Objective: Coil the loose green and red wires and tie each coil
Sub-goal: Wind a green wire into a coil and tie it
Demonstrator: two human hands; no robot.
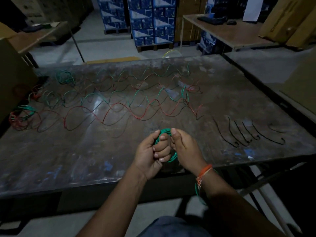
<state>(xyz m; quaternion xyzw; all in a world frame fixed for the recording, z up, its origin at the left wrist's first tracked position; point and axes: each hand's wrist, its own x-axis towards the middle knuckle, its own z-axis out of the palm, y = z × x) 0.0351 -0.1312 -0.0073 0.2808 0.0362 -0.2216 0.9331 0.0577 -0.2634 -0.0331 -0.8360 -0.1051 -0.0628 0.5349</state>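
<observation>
Both hands are right up close over the table's (51,168) near edge: left hand (151,156) curled tight around a small green wire coil (168,146), right hand (185,151) pinching its top. Loose green and red wires (119,103) snake wavy across the middle.

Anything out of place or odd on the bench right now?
One thing: a tail of the green wire coil that both the left hand and right hand grip hangs off the near edge of the worn brown tabletop, under the right wrist, where it could snag. Otherwise nothing looks damaged.
</observation>
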